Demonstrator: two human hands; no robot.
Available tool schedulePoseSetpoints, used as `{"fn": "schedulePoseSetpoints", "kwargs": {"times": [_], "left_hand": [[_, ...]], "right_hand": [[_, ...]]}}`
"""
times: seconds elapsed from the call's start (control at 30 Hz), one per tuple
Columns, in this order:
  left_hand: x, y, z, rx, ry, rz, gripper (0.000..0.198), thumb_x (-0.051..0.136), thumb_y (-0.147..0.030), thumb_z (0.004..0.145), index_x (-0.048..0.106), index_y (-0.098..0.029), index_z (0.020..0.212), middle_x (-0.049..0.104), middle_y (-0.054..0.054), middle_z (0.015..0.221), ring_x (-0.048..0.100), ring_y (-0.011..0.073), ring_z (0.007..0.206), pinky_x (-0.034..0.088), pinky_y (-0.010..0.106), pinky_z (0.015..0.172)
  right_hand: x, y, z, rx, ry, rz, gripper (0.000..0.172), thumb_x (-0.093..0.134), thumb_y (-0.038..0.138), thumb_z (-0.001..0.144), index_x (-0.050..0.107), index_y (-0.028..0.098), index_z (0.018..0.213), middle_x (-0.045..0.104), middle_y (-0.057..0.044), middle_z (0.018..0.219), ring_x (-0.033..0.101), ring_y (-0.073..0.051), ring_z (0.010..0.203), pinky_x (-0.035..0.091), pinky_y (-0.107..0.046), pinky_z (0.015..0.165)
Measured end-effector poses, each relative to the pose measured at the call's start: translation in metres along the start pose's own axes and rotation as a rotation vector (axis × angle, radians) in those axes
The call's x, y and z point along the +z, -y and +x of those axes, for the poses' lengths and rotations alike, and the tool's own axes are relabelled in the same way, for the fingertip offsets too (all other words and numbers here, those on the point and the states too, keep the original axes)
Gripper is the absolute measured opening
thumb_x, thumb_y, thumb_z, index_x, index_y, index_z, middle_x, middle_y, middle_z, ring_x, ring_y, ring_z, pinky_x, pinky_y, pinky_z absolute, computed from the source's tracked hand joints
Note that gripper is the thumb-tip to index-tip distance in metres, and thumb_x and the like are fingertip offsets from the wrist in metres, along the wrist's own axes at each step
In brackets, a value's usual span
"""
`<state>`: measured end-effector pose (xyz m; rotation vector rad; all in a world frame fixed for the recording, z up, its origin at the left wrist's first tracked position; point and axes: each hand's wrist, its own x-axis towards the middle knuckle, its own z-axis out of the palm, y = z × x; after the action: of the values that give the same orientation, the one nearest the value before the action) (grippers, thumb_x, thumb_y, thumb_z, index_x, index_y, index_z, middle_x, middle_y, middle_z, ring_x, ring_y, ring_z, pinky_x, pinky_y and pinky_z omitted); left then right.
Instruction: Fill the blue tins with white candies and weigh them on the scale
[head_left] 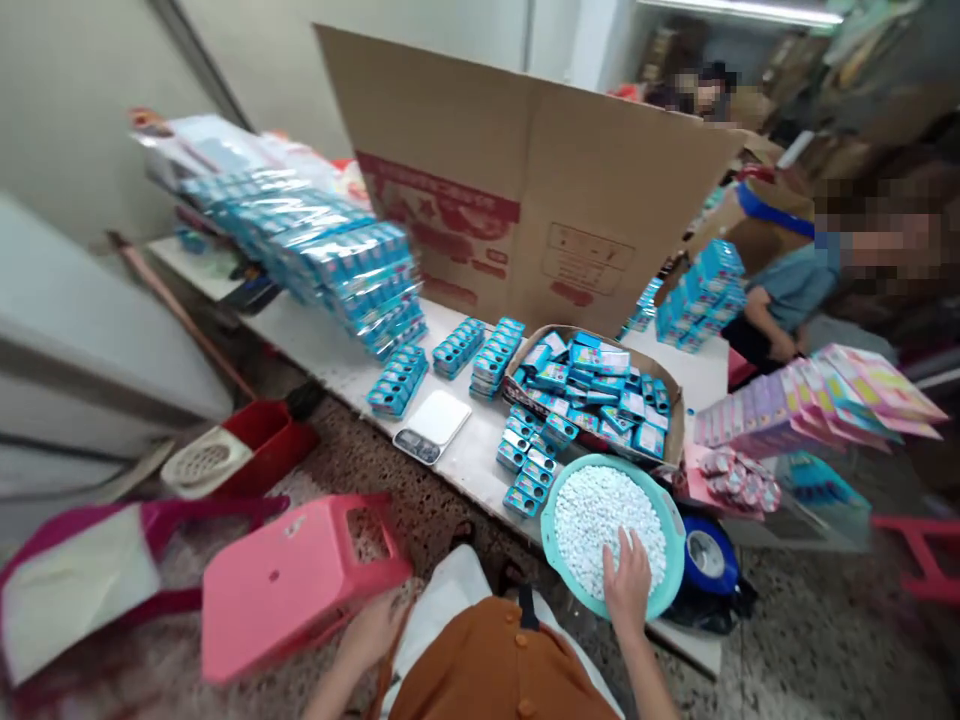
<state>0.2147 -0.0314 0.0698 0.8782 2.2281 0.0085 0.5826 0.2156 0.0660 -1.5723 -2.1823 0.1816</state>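
Note:
My right hand (628,583) lies on the small white tablets in a teal bowl (559,490) at the near edge of the low white table (330,355), fingers spread. My left hand (373,630) reaches down to the edge of a pink plastic stool (289,580) on the floor; its fingers are hidden behind the stool. Beside the bowl stand rows of small blue boxes (525,460) and a cardboard tray (675,430) heaped with more of them.
A white digital scale (433,425) sits on the table. Wrapped stacks of blue boxes (337,265) and a large upright cardboard sheet (525,190) stand behind. Pink packs (810,400) and blue tape rolls (709,560) lie right. A seated person (795,290) is beyond. A red basket (262,440) is on the floor.

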Motion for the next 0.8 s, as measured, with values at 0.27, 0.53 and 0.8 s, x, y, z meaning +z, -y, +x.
{"fn": "schedulePoseSetpoints", "kwargs": {"times": [0.27,0.53,0.8], "left_hand": [[-0.079,-0.038,0.088,0.29,0.184,0.225,0.048,0.032,-0.034,0.089,0.059,-0.009,0.12,0.06,0.013,0.127,0.054,0.0207,0.121,0.037,0.029,0.103],[-0.134,-0.071,0.179,0.45,0.208,0.342,0.048,0.034,-0.035,0.088,0.058,-0.009,0.12,0.059,0.013,0.129,0.053,0.0203,0.123,0.035,0.029,0.106],[-0.134,-0.15,0.194,0.622,0.177,0.388,0.052,0.031,-0.042,0.086,0.06,-0.009,0.114,0.063,0.014,0.122,0.057,0.0252,0.118,0.039,0.036,0.105]], "right_hand": [[-0.006,0.028,-0.033,0.352,-0.112,-0.111,0.055,0.035,0.048,0.093,0.047,0.013,0.134,0.046,-0.02,0.136,0.04,-0.033,0.127,0.036,-0.051,0.102],[0.008,0.077,-0.058,0.566,-0.18,-0.213,0.057,0.036,0.051,0.093,0.046,0.016,0.136,0.048,-0.017,0.136,0.043,-0.03,0.125,0.039,-0.046,0.1],[-0.02,0.059,-0.086,0.757,-0.281,-0.289,0.055,0.036,0.048,0.094,0.044,0.016,0.137,0.047,-0.016,0.137,0.041,-0.03,0.127,0.037,-0.048,0.102]]}}
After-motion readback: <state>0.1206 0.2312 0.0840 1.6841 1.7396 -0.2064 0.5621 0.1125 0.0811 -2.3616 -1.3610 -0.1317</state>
